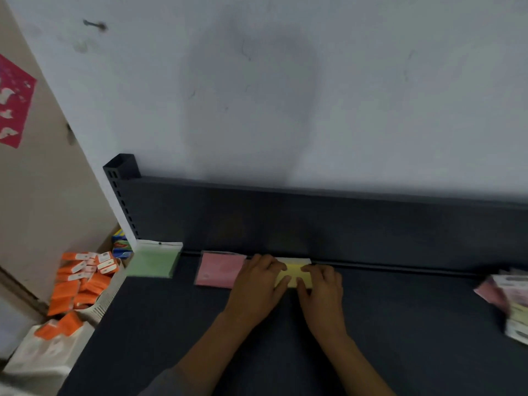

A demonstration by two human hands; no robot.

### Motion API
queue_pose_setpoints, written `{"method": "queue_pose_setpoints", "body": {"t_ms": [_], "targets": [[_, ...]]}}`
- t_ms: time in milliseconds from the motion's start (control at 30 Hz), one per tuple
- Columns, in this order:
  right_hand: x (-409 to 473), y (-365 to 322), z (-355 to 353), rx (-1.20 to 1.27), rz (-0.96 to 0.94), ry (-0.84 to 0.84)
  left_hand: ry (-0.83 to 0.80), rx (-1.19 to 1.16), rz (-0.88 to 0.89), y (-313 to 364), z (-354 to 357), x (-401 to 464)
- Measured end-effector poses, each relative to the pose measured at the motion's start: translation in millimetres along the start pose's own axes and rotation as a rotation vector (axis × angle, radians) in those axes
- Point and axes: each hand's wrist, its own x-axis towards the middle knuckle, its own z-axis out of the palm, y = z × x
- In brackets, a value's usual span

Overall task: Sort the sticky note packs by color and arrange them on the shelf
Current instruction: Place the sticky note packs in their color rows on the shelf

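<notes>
Two hands, left hand (258, 284) and right hand (321, 287), are laid with fingers spread flat on the yellow pack (294, 274), far on the shelf (400, 324), right of the pink pack (218, 270). It is best squared against the back edge, level with its neighbours.

Three packs in a row along the back of the shelf (371, 324), and both hands are on the last one.

Farthest left, one pack (153, 262) sits in the shelf's rear corner, just right of the slotted upright post (120, 178). Next along, apart from it, lies a second pack (218, 268), and right beside that a third pack (294, 272), pushed against the back panel (314, 221). The left hand (257, 284) rests on the third pack's left side and overlaps the second pack's edge; the right hand (321, 290) rests on its right side. Far right, well apart, a heap of unsorted packs (511, 304) lies on the shelf. Left of the shelf and lower down, a basket (107, 298) holds small packets (83, 281).
</notes>
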Motion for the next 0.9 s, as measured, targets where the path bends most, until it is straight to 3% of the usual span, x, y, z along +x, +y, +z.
{"method": "queue_pose_setpoints", "body": {"t_ms": [200, 333, 633, 900], "targets": [[-4.7, -12.3, -24.0, 0.132, 0.049, 0.096, 0.084, -0.118, 0.102, 29.7, 3.9, 18.3], [-11.3, 5.6, -46.2, 0.123, 0.094, 0.196, 0.009, -0.238, 0.158, 57.9, 15.0, 25.3], [-34.3, 61.1, -110.2, 0.101, 0.290, 0.311, -0.108, -0.276, 0.278, 137.8, 50.2, 28.3], [-60.0, 152.4, -189.0, 0.085, 0.377, 0.362, -0.198, -0.316, 0.353, 250.3, 94.8, 38.6]]}}
